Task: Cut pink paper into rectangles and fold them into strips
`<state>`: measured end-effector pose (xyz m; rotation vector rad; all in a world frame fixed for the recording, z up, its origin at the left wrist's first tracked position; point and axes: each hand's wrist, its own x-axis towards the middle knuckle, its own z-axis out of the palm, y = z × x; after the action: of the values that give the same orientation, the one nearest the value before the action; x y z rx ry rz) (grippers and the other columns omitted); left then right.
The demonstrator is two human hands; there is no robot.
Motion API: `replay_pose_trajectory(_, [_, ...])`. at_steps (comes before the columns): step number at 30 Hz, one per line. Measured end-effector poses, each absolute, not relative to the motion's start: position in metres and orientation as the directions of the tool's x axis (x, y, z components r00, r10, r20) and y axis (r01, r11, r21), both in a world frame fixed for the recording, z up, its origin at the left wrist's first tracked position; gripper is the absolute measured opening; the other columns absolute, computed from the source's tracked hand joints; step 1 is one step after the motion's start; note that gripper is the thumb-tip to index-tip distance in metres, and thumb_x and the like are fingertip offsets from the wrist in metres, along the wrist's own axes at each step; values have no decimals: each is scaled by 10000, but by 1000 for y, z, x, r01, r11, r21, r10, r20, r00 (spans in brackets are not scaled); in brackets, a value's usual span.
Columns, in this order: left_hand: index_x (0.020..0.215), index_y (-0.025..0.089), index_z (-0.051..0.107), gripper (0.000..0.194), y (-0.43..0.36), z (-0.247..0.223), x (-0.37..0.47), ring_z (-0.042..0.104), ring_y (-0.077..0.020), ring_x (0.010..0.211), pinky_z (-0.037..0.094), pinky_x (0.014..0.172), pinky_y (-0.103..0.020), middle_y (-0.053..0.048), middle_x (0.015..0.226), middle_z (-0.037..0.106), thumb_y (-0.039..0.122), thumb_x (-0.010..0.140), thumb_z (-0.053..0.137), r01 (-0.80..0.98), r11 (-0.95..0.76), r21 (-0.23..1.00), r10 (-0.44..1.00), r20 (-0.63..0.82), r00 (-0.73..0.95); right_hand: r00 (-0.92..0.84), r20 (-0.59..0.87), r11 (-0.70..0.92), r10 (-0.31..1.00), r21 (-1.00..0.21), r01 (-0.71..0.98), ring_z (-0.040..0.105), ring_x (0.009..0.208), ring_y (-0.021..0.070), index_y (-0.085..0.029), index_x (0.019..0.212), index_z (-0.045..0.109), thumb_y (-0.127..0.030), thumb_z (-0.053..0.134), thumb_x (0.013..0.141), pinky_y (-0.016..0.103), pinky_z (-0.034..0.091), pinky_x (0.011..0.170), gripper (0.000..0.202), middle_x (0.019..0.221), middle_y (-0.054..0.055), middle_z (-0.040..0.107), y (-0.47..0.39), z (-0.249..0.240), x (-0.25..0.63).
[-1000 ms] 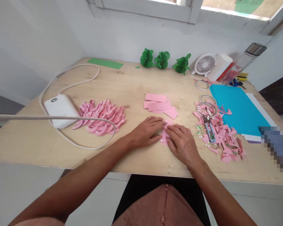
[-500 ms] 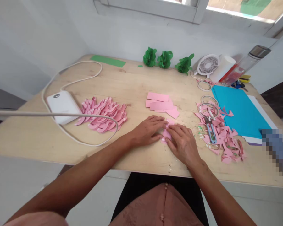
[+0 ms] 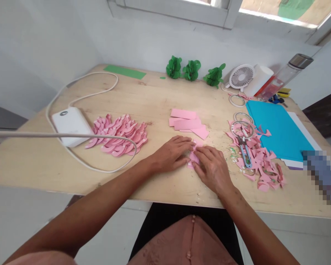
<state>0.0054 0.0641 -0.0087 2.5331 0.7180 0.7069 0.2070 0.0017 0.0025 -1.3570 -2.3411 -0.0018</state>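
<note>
A small pink paper piece (image 3: 194, 158) lies on the table between my hands. My left hand (image 3: 174, 154) rests at its left side, fingers bent and fingertips on the paper. From the right, my right hand (image 3: 213, 167) presses its fingertips on the same paper, which they partly cover. Just beyond my hands is a loose stack of pink paper strips (image 3: 184, 124). A pile of curved pink cut-outs (image 3: 121, 134) sits to the left. Pink paper scraps (image 3: 264, 169) lie to the right, with small blue-handled scissors (image 3: 245, 152) on them.
A white power bank (image 3: 71, 127) with a looping cable lies at the left. Green paper shapes (image 3: 191, 70) stand by the wall. Tape rings (image 3: 242, 129), a small fan (image 3: 241, 77), a bottle (image 3: 287, 77) and blue sheets (image 3: 278, 129) are at the right.
The whole view has shifted slightly. Both hands remain on the small pink paper with hardly any visible movement.
</note>
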Motion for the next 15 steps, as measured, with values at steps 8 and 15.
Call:
replay_pose_trajectory(8, [1141, 182, 551, 300, 64, -9, 6, 466, -256, 1283, 349, 1091, -471, -91, 1297, 591, 263, 853, 570, 366, -793, 488, 566, 365, 740, -421, 356, 508, 834, -202, 837, 527, 1119, 273, -168, 1155, 634, -295, 549, 896, 435, 431, 915, 301, 1176, 102, 658, 0, 4, 205])
replay_pose_trajectory(15, [1144, 190, 532, 316, 62, -7, 3, 472, -249, 1283, 395, 1067, -477, -113, 1290, 585, 293, 851, 591, 349, -768, 536, 596, 402, 695, -422, 381, 514, 823, -183, 838, 535, 1120, 266, -183, 1139, 641, -280, 581, 874, 436, 444, 909, 288, 1169, 101, 658, 0, 3, 205])
